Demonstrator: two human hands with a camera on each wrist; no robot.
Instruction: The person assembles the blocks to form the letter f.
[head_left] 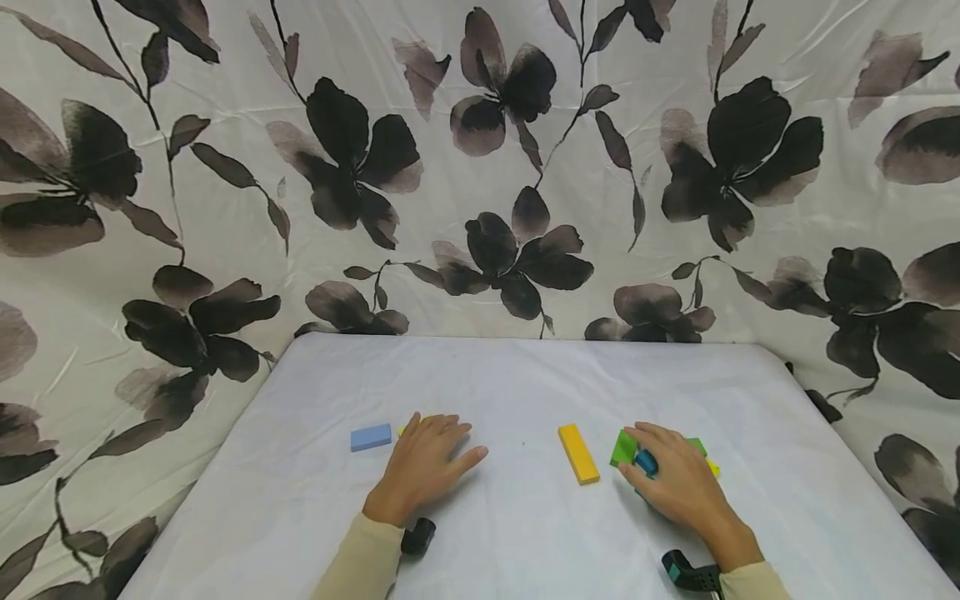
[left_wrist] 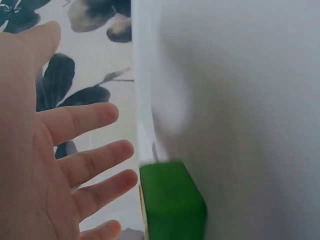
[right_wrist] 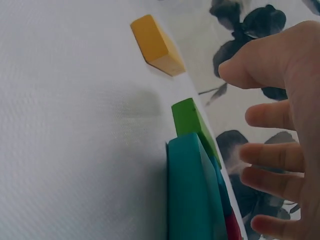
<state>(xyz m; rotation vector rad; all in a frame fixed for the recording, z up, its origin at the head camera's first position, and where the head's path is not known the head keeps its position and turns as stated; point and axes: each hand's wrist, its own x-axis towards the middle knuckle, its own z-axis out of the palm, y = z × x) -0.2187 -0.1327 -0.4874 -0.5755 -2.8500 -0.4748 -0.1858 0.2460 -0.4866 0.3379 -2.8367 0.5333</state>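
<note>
My left hand [head_left: 426, 463] hovers over the left part of the table with fingers spread and nothing held. A yellow block [head_left: 402, 431] peeks out from behind it, and a light blue block [head_left: 371, 437] lies just to its left. In the left wrist view a green block [left_wrist: 172, 200] stands below the straight fingers. Above a cluster of blocks on the right is my right hand [head_left: 678, 479], its fingers loosely extended. Around it show a green block [head_left: 622, 448], a blue rounded block [head_left: 646, 462] and a yellow piece [head_left: 713, 468]. A teal block [right_wrist: 192, 190] and a red piece [right_wrist: 232, 227] appear in the right wrist view.
An orange-yellow bar [head_left: 579, 454] lies between the hands, nearer the right one. The table [head_left: 517, 533] has a white cover. Behind it hangs a flower-patterned cloth [head_left: 450, 192]. Each wrist wears a dark camera, such as the left one [head_left: 418, 537].
</note>
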